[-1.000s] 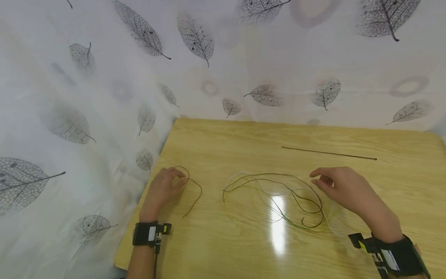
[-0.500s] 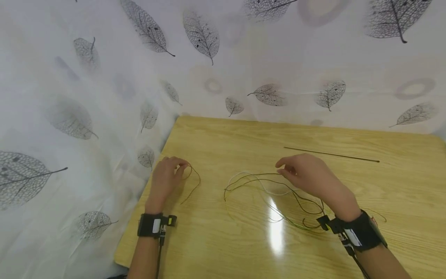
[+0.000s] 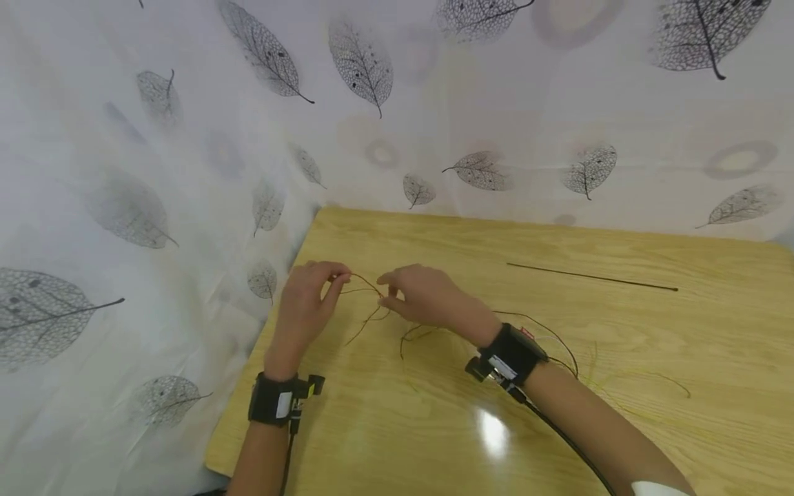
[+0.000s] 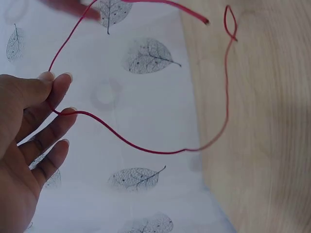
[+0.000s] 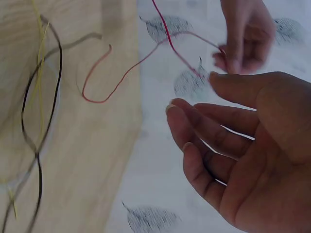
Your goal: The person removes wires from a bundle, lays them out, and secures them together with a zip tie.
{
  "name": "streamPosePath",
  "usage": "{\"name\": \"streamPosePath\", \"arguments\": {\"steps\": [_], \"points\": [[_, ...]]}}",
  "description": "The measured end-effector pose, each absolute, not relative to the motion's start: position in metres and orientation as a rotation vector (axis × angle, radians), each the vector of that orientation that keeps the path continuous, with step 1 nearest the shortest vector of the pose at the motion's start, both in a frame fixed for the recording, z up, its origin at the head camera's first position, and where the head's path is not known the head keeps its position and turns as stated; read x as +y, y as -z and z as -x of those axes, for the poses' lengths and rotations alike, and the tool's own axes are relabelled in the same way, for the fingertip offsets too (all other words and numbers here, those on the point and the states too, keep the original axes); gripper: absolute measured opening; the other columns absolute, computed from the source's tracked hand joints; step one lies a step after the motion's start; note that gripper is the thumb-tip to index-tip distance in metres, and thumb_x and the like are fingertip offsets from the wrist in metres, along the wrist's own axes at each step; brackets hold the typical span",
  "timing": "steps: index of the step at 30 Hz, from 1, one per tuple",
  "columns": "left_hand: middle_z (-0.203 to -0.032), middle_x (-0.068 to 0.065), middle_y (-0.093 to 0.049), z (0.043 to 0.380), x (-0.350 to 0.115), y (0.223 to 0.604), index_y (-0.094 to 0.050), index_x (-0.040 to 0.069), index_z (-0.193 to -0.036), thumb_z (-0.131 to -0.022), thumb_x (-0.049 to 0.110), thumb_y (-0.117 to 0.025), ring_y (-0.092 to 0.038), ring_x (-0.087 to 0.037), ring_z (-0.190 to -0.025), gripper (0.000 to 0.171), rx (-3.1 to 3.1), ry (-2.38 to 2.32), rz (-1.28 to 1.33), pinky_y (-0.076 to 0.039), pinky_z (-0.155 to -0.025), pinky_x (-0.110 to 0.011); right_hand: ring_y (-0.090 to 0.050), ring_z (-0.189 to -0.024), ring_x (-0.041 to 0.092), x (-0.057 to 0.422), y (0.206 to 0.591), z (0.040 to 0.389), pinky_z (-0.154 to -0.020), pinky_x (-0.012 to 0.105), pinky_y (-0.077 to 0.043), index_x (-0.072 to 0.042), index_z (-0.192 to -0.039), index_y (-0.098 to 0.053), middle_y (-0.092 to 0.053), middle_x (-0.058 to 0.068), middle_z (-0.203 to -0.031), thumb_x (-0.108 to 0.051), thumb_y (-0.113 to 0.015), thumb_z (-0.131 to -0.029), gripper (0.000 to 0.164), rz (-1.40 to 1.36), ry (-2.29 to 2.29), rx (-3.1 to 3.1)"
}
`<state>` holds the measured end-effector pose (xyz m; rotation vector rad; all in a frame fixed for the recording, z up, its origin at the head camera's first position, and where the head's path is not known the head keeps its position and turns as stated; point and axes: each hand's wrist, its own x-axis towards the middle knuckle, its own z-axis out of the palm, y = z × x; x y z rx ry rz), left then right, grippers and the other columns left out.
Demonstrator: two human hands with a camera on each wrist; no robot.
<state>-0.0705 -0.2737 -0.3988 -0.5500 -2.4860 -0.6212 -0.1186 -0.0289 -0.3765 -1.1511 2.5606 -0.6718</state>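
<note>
My left hand (image 3: 310,296) pinches a thin red cord (image 4: 155,152) between thumb and fingertips, raised over the left side of the table. From that pinch the cord runs in a loose curve, with its ends hanging free in the left wrist view. Close beside it on the right is my right hand (image 3: 428,293), thumb and fingers parted. In the right wrist view the red cord passes right at the right thumb tip (image 5: 214,76), while the other fingers (image 5: 177,114) curve loosely apart from it.
Tangled dark, yellow and white cords lie on the wooden table (image 3: 384,427), partly hidden under my right forearm. One straight, thin dark strand (image 3: 592,277) lies towards the back right. A leaf-patterned curtain (image 3: 384,138) borders the table's back and left.
My right hand has moved left across the tangled cords to the red cord. The left hand has risen slightly forward and right, lifting the red cord with it.
</note>
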Motion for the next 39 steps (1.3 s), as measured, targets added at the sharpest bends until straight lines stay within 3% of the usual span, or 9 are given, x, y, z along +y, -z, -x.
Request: {"name": "streamPosePath", "arguments": {"steps": [4, 7, 13, 19, 28, 33, 35, 39], "points": [[-0.092, -0.005, -0.072, 0.07, -0.27, 0.407, -0.07, 0.008, -0.105, -0.093, 0.01, -0.077, -0.064, -0.023, -0.08, 0.015, -2.499, 0.634, 0.528, -0.048, -0.074, -0.042, -0.068, -0.081, 0.013, -0.051, 0.388, 0.12, -0.06, 0.026, -0.053, -0.014, -0.112, -0.076, -0.075, -0.001, -0.102, -0.026, -0.065, -0.103, 0.019, 1.132, 0.77, 2.558], [-0.09, -0.005, -0.072, 0.069, -0.269, 0.411, -0.071, 0.008, -0.107, -0.091, 0.011, -0.079, -0.063, -0.023, -0.078, 0.018, -2.498, 0.631, 0.534, -0.048, -0.072, -0.041, -0.063, -0.07, 0.009, -0.061, 0.394, 0.122, -0.055, 0.024, -0.048, -0.015, -0.1, -0.078, -0.075, -0.002, -0.092, -0.018, -0.065, -0.103, 0.014, 1.11, 0.872, 2.55], [-0.089, -0.001, -0.075, 0.068, -0.274, 0.413, -0.077, 0.011, -0.107, -0.09, 0.012, -0.079, -0.061, -0.02, -0.074, 0.017, -2.527, 0.621, 0.612, -0.047, -0.072, -0.04, -0.066, -0.071, 0.006, -0.071, 0.398, 0.124, -0.06, 0.021, -0.052, -0.011, -0.108, -0.079, -0.077, -0.001, -0.092, -0.016, -0.064, -0.103, 0.017, 1.105, 0.973, 2.532], [-0.086, 0.0, -0.075, 0.062, -0.296, 0.412, -0.079, 0.01, -0.106, -0.087, 0.002, -0.08, -0.063, -0.018, -0.076, 0.021, -2.523, 0.723, 0.588, -0.05, -0.074, -0.037, -0.061, -0.068, 0.005, -0.059, 0.387, 0.124, -0.057, 0.023, -0.049, -0.017, -0.109, -0.08, -0.074, -0.008, -0.083, -0.023, -0.066, -0.103, 0.017, 1.125, 0.954, 2.684], [-0.087, -0.005, -0.075, 0.062, -0.316, 0.413, -0.079, 0.005, -0.105, -0.084, -0.005, -0.08, -0.063, -0.026, -0.086, 0.023, -2.46, 0.748, 0.584, -0.048, -0.076, -0.035, -0.059, -0.075, 0.018, 0.026, 0.362, 0.137, -0.077, 0.036, -0.048, -0.015, -0.103, -0.082, -0.074, -0.003, -0.083, -0.02, -0.075, -0.095, 0.011, 1.18, 0.832, 2.964], [-0.088, -0.005, -0.076, 0.064, -0.312, 0.419, -0.079, 0.006, -0.105, -0.084, 0.0, -0.082, -0.063, -0.026, -0.086, 0.022, -2.502, 0.718, 0.621, -0.047, -0.076, -0.041, -0.06, -0.063, 0.014, 0.095, 0.367, 0.135, -0.061, 0.035, -0.05, -0.013, -0.102, -0.081, -0.072, -0.005, -0.073, -0.02, -0.073, -0.097, 0.012, 1.012, 0.807, 3.0], [-0.088, -0.003, -0.076, 0.063, -0.308, 0.421, -0.08, 0.008, -0.106, -0.084, 0.002, -0.082, -0.063, -0.025, -0.088, 0.022, -2.522, 0.731, 0.622, -0.048, -0.078, -0.041, -0.057, -0.057, 0.012, 0.122, 0.37, 0.128, -0.052, 0.033, -0.046, -0.014, -0.101, -0.081, -0.07, -0.007, -0.071, -0.022, -0.071, -0.099, 0.013, 0.927, 0.805, 2.991], [-0.09, -0.001, -0.076, 0.065, -0.296, 0.426, -0.08, 0.01, -0.108, -0.087, 0.006, -0.081, -0.063, -0.023, -0.088, 0.021, -2.559, 0.764, 0.651, -0.047, -0.082, -0.042, -0.049, -0.051, 0.008, 0.168, 0.378, 0.11, -0.047, 0.029, -0.037, -0.017, -0.102, -0.081, -0.067, -0.01, -0.071, -0.024, -0.068, -0.101, 0.015, 0.772, 0.775, 2.986]]}}
